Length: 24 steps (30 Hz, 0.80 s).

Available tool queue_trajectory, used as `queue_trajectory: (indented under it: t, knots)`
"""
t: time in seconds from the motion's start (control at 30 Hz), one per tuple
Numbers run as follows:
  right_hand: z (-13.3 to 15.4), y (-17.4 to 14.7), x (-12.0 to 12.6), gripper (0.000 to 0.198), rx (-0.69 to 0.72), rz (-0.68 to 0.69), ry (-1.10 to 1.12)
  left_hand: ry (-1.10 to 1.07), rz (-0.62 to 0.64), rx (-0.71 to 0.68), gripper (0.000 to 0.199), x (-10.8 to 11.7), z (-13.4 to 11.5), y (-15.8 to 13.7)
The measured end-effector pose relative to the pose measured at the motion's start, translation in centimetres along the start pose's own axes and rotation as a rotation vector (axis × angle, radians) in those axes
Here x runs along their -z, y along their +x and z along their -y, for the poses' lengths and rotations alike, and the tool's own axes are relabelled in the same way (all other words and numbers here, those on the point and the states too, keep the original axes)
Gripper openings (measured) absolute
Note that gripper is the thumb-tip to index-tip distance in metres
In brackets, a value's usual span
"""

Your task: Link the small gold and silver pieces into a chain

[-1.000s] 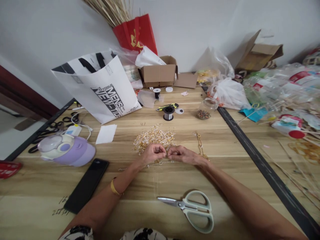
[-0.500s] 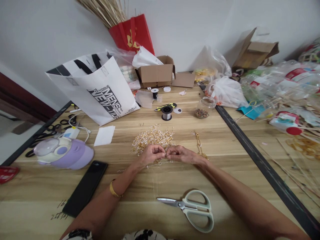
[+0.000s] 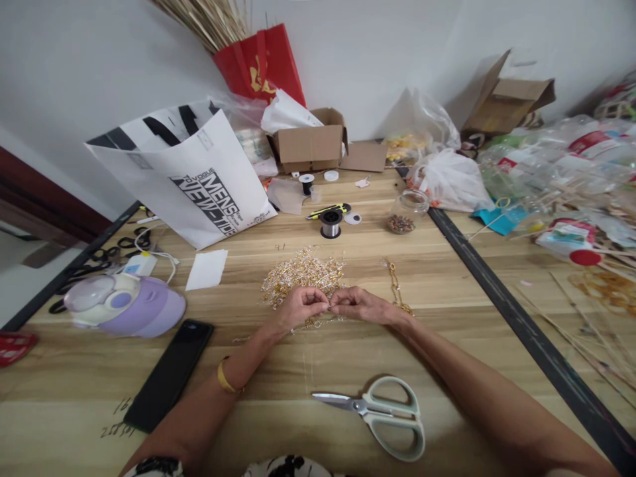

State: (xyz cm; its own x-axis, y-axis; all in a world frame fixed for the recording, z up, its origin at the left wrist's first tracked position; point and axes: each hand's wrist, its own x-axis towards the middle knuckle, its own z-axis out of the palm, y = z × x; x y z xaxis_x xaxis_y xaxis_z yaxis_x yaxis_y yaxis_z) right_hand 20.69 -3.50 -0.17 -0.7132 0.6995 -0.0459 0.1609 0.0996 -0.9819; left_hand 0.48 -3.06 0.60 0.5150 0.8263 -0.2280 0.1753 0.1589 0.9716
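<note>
A loose pile of small gold and clear beads or chain pieces (image 3: 301, 273) lies in the middle of the wooden table. At its near edge, my left hand (image 3: 303, 306) and my right hand (image 3: 356, 305) meet fingertip to fingertip, each closed in a pinch. Whatever sits between the fingers is too small to make out. Just below them runs a thin pale chain (image 3: 318, 323), partly hidden by the hands. Right of my right hand lies a gold chain (image 3: 394, 281), its lower end close to my wrist.
Scissors (image 3: 370, 405) lie nearest me, blades pointing left. On the left are a black phone (image 3: 169, 374), a purple-and-white device (image 3: 126, 305) and a large paper bag (image 3: 199, 179). A wire spool (image 3: 330, 224) and a glass jar (image 3: 407, 212) stand beyond the pile.
Both hands keep the same pinch over the pile, with barely any motion. The camera's view has shifted very slightly.
</note>
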Motion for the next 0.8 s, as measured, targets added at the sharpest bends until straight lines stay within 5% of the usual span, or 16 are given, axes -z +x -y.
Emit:
queue_trajectory:
  t: [0.47, 0.8]
  knots:
    - [-0.42, 0.05, 0.08, 0.029, 0.008, -0.002, 0.045, 0.257, -0.045, -0.126, 0.009, -0.49, -0.10, -0.31]
    - [-0.60, 0.13, 0.17, 0.026, 0.011, -0.015, 0.027, 0.676, -0.146, -0.380, 0.006, -0.59, 0.35, -0.39]
